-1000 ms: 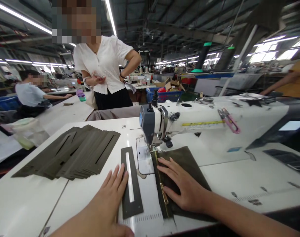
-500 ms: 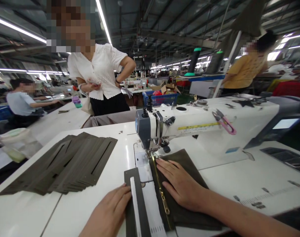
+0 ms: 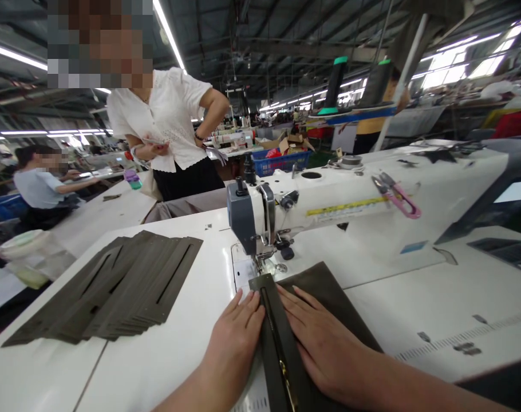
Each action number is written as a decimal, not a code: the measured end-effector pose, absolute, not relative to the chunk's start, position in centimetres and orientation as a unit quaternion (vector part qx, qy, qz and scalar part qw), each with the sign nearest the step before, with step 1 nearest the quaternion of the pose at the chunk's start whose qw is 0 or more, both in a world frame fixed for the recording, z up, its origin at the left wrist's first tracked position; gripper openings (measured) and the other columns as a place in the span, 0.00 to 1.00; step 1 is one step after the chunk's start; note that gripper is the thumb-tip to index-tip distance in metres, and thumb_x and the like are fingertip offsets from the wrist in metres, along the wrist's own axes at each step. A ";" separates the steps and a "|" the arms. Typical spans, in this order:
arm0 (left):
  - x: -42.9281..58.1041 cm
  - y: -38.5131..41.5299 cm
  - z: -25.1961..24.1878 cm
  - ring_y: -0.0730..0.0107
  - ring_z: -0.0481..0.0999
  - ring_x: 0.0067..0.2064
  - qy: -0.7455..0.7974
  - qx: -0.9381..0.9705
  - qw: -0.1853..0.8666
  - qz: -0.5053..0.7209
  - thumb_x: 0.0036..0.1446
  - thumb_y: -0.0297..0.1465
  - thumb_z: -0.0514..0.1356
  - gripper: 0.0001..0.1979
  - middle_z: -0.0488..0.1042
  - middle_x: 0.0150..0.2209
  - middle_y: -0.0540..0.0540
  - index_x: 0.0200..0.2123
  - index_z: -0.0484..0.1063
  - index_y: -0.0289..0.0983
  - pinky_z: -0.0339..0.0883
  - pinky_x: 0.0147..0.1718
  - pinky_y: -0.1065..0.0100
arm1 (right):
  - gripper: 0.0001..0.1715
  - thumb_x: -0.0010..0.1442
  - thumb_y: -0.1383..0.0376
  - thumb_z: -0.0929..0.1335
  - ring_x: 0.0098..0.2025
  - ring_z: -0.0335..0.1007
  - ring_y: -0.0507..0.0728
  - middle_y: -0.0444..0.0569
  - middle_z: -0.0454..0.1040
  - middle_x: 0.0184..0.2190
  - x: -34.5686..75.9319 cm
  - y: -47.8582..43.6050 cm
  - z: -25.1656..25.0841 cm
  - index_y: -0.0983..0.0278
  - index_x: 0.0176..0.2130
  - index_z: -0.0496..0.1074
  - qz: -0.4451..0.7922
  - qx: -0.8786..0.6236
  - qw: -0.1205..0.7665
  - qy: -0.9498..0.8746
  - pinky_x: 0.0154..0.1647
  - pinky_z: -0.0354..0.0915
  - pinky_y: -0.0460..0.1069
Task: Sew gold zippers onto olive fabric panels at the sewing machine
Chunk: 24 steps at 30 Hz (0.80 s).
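Observation:
A dark olive slotted strip (image 3: 269,320) lies lengthwise over a gold zipper (image 3: 285,375), whose teeth and pull show through the slot. Under it spreads a dark olive fabric panel (image 3: 329,286), reaching out to the right. My left hand (image 3: 235,343) rests its outstretched fingertips along the strip's left edge. Flat on the panel, my right hand (image 3: 318,335) has its fingers stretched against the strip's right edge. The strip's far end is just in front of the presser foot (image 3: 260,264) of a white sewing machine (image 3: 355,200). Both thumbs are largely hidden.
A fanned stack of slotted olive strips (image 3: 114,286) lies left on the white table (image 3: 192,355). Pink-handled thread snips (image 3: 400,197) sit on the machine arm. Across the table stands a person in a white blouse (image 3: 166,120). Black thread cones (image 3: 333,86) rise behind the machine.
My left hand has moved right with the slotted strip, which now lies over the zipper instead of beside it. My right hand remains on the panel, now against the strip. The view has shifted slightly.

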<state>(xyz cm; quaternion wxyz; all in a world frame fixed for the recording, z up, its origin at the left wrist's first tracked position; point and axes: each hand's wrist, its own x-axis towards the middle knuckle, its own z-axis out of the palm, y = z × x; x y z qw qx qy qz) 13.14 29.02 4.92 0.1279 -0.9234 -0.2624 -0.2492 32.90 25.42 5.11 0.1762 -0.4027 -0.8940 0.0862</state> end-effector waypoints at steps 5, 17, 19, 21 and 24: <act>13.0 29.2 5.0 0.59 0.72 0.49 -0.255 -0.930 0.145 -0.221 0.61 0.21 0.41 0.18 0.73 0.45 0.35 0.41 0.70 0.28 0.67 0.48 0.54 | 0.35 0.56 0.71 0.59 0.63 0.41 0.59 0.54 0.48 0.62 33.1 25.6 5.2 0.67 0.62 0.49 0.091 -0.404 0.176 -0.893 0.62 0.43 0.59; 13.0 30.4 4.3 0.65 0.71 0.50 -0.238 -0.932 0.162 -0.218 0.63 0.24 0.42 0.17 0.73 0.46 0.38 0.41 0.69 0.30 0.67 0.49 0.65 | 0.32 0.60 0.61 0.58 0.60 0.49 0.64 0.59 0.55 0.59 32.2 26.7 4.5 0.71 0.61 0.51 0.106 -0.438 0.189 -0.872 0.58 0.47 0.63; 12.5 30.6 4.1 0.66 0.68 0.52 -0.234 -0.937 0.146 -0.216 0.62 0.25 0.44 0.15 0.71 0.49 0.41 0.46 0.68 0.33 0.64 0.51 0.67 | 0.34 0.61 0.59 0.58 0.60 0.49 0.66 0.60 0.54 0.60 32.1 26.9 4.1 0.71 0.62 0.49 0.100 -0.437 0.187 -0.874 0.58 0.47 0.64; 12.0 30.7 4.2 0.66 0.67 0.53 -0.233 -0.945 0.123 -0.197 0.62 0.26 0.46 0.16 0.69 0.51 0.42 0.50 0.65 0.36 0.63 0.52 0.67 | 0.33 0.62 0.59 0.58 0.59 0.50 0.64 0.59 0.55 0.59 32.1 27.1 3.8 0.70 0.61 0.49 0.101 -0.441 0.201 -0.869 0.58 0.47 0.63; 11.5 31.2 4.2 0.65 0.68 0.53 -0.229 -0.951 0.109 -0.175 0.62 0.28 0.46 0.17 0.68 0.52 0.44 0.53 0.61 0.39 0.63 0.52 0.67 | 0.29 0.63 0.61 0.58 0.58 0.52 0.61 0.55 0.59 0.57 32.1 27.4 3.8 0.69 0.60 0.52 0.111 -0.459 0.238 -0.849 0.58 0.47 0.60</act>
